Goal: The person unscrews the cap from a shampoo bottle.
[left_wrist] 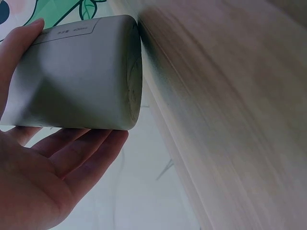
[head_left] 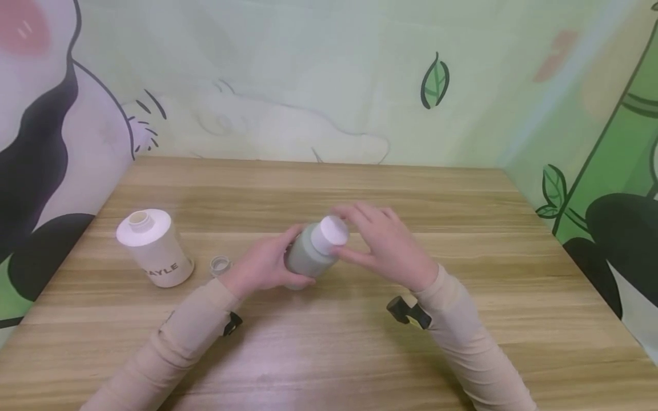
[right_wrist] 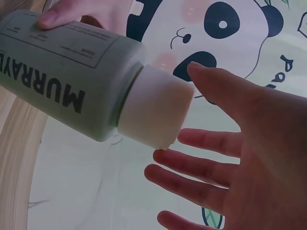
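Note:
A grey-green bottle (head_left: 305, 256) is tilted above the table, its white cap (head_left: 333, 234) pointing up and to the right. My left hand (head_left: 264, 264) grips the bottle's body, thumb on one side and fingers on the other. Around the cap, my right hand (head_left: 384, 246) is spread, with the thumb on one side and the fingers on the other. In the right wrist view those fingers (right_wrist: 196, 191) are nearly straight, and the thumb tip is at the cap's edge; whether it touches cannot be told. Large dark lettering (right_wrist: 43, 86) runs along the bottle.
Left of the hands a white bottle (head_left: 163, 257) stands upright with its neck uncovered. A small ring-like cap (head_left: 220, 265) lies between it and my left hand. The wooden table (head_left: 319, 354) meets a wall (head_left: 308, 85) with panda and leaf drawings.

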Motion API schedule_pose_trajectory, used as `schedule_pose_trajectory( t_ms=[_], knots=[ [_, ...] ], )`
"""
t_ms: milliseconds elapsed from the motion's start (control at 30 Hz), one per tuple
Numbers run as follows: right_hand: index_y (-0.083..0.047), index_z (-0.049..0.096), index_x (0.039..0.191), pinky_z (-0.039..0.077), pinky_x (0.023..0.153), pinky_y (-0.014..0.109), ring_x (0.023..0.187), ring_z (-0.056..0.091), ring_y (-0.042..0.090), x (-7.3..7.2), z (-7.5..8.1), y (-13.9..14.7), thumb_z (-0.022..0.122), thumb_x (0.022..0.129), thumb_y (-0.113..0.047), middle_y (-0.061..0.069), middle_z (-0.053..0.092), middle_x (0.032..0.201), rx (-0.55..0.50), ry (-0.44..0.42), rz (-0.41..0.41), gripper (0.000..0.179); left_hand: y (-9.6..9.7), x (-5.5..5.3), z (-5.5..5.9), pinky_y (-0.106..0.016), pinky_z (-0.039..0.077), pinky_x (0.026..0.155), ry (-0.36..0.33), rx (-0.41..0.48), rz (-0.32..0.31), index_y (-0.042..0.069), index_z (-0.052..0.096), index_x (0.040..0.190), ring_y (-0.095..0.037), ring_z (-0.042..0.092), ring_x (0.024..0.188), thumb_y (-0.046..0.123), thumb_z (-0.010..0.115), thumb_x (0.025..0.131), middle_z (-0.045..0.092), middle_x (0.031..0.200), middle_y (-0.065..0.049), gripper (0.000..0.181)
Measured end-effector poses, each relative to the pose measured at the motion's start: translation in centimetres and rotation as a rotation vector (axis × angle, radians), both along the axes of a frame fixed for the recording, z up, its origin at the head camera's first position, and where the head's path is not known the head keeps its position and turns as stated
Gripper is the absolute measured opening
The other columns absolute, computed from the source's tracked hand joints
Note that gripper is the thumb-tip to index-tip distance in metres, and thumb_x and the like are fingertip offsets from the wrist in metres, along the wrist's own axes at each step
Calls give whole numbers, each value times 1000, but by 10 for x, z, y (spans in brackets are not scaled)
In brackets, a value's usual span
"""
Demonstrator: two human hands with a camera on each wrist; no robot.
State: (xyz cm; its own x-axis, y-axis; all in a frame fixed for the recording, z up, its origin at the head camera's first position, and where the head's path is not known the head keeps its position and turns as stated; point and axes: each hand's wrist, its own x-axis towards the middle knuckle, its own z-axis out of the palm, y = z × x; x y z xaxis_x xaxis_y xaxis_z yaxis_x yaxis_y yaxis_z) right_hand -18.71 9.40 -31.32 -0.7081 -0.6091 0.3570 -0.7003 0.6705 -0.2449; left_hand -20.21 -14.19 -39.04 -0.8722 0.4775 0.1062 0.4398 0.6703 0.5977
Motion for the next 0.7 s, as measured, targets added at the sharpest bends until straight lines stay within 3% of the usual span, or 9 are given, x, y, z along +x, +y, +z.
schedule_pose_trajectory(
  t_ms=[367, 700],
  knots=[
    [-10, 61, 122, 46, 90, 43, 103, 60, 18, -1, -5, -4, 70, 86, -39, 3, 65, 112, 6, 91, -10, 47, 2, 1, 0, -47, 53, 90, 10, -14, -4, 17, 35, 146, -28, 66, 104, 37, 86, 67, 67, 120, -13, 96],
    [-10, 58, 128, 44, 97, 46, 116, 58, 21, 0, -5, -4, 67, 89, -28, 6, 62, 123, 13, 65, 59, 44, 0, 1, 0, -48, 53, 91, 11, -4, -7, 17, 36, 146, -29, 66, 104, 37, 87, 67, 67, 120, -13, 95]
  ],
)
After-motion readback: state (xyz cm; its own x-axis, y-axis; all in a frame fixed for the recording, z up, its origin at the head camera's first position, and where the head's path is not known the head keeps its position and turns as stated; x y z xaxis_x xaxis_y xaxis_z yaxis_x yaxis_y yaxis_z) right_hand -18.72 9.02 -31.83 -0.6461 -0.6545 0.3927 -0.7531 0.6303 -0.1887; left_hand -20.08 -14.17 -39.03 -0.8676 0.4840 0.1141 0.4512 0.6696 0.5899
